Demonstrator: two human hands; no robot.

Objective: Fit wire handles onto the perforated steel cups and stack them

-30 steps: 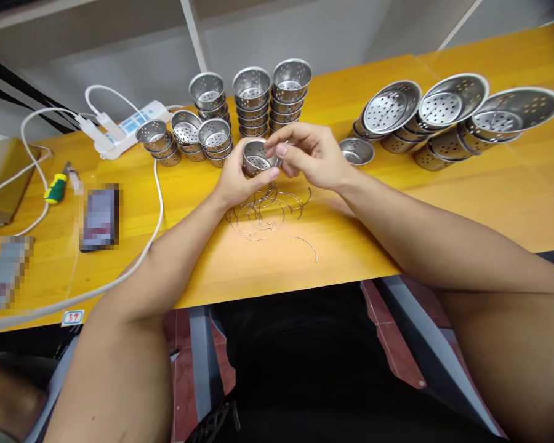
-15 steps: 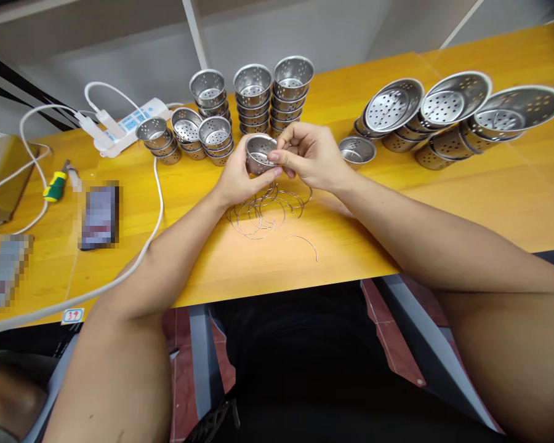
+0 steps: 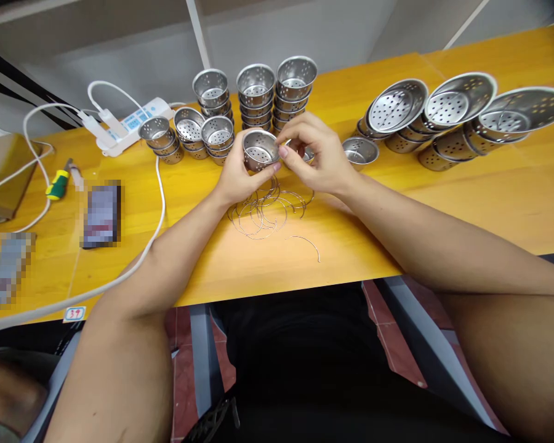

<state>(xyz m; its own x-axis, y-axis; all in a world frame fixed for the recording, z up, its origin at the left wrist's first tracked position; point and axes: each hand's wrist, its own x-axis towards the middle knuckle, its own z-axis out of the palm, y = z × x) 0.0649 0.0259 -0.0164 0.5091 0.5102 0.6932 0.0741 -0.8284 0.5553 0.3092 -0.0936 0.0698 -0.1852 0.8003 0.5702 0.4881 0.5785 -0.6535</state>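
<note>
My left hand (image 3: 234, 175) is wrapped around a small perforated metal cup (image 3: 260, 152), its opening tilted up toward me. At the cup's right rim, the thumb and forefinger of my right hand (image 3: 322, 155) come together in a pinch. Whatever lies between those fingertips is too small to make out. Part of another metal cup (image 3: 308, 154) shows behind my right fingers. On the table below my hands lies a loose tangle of thin curved wires (image 3: 263, 215), and a single curved wire (image 3: 310, 242) lies apart from it, closer to the front edge.
Stacked perforated cups (image 3: 255, 89) stand behind my hands. Longer stacks (image 3: 447, 111) lean at the right, near a single cup (image 3: 361, 151). A power strip (image 3: 132, 126), white cable (image 3: 161, 203), screwdriver (image 3: 58, 184) and phone (image 3: 100, 214) are at left.
My right hand has shifted slightly at the cup's rim, its fingers arching more and uncovering a cup behind them. My left hand still holds its cup, which is turned slightly.
</note>
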